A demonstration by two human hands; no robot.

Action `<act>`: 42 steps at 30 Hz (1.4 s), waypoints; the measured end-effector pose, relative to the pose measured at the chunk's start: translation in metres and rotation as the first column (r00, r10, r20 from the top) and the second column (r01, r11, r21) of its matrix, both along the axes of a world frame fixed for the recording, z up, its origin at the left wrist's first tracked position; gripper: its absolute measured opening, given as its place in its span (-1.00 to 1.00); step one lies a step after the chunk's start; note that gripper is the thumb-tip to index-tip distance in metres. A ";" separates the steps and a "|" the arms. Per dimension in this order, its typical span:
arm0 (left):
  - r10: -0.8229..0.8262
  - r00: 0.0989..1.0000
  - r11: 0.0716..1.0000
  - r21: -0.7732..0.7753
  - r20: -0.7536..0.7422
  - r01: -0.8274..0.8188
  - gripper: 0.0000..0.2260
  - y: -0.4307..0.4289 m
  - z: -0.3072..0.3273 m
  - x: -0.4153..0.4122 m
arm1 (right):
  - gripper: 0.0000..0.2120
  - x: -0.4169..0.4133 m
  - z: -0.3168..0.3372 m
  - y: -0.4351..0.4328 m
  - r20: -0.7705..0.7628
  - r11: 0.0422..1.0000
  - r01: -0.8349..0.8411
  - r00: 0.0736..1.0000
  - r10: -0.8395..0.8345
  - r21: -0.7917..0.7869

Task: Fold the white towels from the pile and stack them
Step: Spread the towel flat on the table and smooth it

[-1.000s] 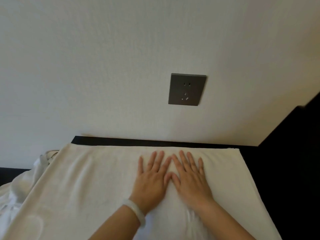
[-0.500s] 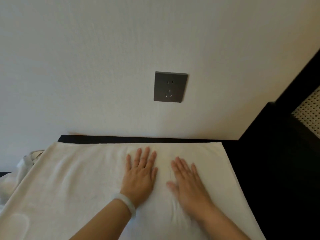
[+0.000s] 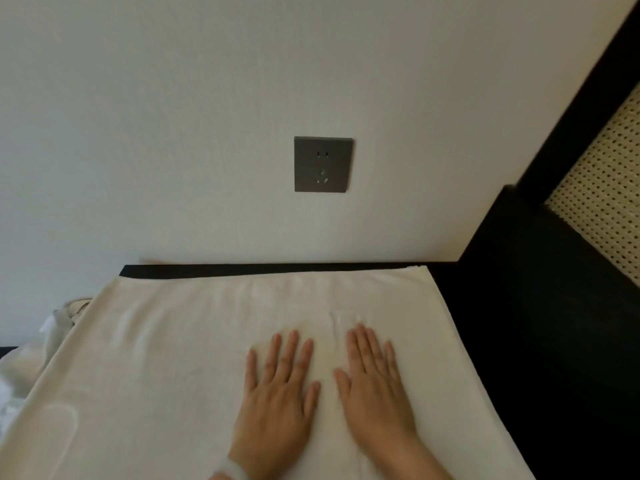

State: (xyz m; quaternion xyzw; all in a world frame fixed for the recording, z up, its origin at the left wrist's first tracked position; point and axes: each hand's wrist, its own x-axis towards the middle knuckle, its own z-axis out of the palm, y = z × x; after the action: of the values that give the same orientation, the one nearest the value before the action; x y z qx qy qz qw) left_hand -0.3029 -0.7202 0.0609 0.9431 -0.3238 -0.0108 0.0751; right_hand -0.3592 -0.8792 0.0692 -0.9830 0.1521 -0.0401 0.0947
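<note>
A large white towel (image 3: 166,358) lies spread flat on a dark surface, its far edge close to the wall. My left hand (image 3: 277,400) rests palm down on it with straight fingers, a pale bracelet at the wrist. My right hand (image 3: 375,386) lies flat beside it, a small gap between the two. A short crease shows in the cloth just beyond my right fingertips. More crumpled white towels (image 3: 38,344) bunch up at the left edge.
A white wall stands right behind the towel, with a grey power socket (image 3: 323,164) on it. The dark surface (image 3: 519,341) continues to the right. A black frame with woven cane panel (image 3: 602,188) rises at the far right.
Both hands have slid back toward me over the towel and drawn slightly apart. The view has shifted, bringing the cane panel on the right into sight.
</note>
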 end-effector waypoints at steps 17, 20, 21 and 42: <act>0.049 0.999 0.999 0.014 -0.008 -0.048 -0.35 0.003 -0.008 -0.002 | -0.40 -0.083 0.016 0.045 -0.119 0.998 -0.042 0.992 0.047 0.041; 0.048 0.998 0.999 0.022 -0.037 -0.047 -0.34 0.004 -0.005 -0.002 | -0.39 -0.113 0.002 -0.001 -0.104 0.990 0.132 0.985 -0.136 -0.043; 0.053 0.997 0.998 0.032 -0.053 -0.052 -0.35 0.004 -0.005 -0.002 | -0.40 -0.124 -0.003 -0.019 -0.110 0.975 0.207 0.971 -0.214 -0.078; 0.317 0.943 0.948 0.067 -0.100 -0.312 -0.42 0.185 -0.002 0.010 | -0.17 -0.051 0.006 0.066 0.001 0.999 0.031 1.000 -0.031 0.026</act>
State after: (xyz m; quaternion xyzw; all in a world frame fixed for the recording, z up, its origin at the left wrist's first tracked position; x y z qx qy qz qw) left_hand -0.2932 -0.5348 0.0593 0.9822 -0.1643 -0.0586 0.0696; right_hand -0.4105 -0.8136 0.0748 -0.9792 0.1678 -0.0401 0.1067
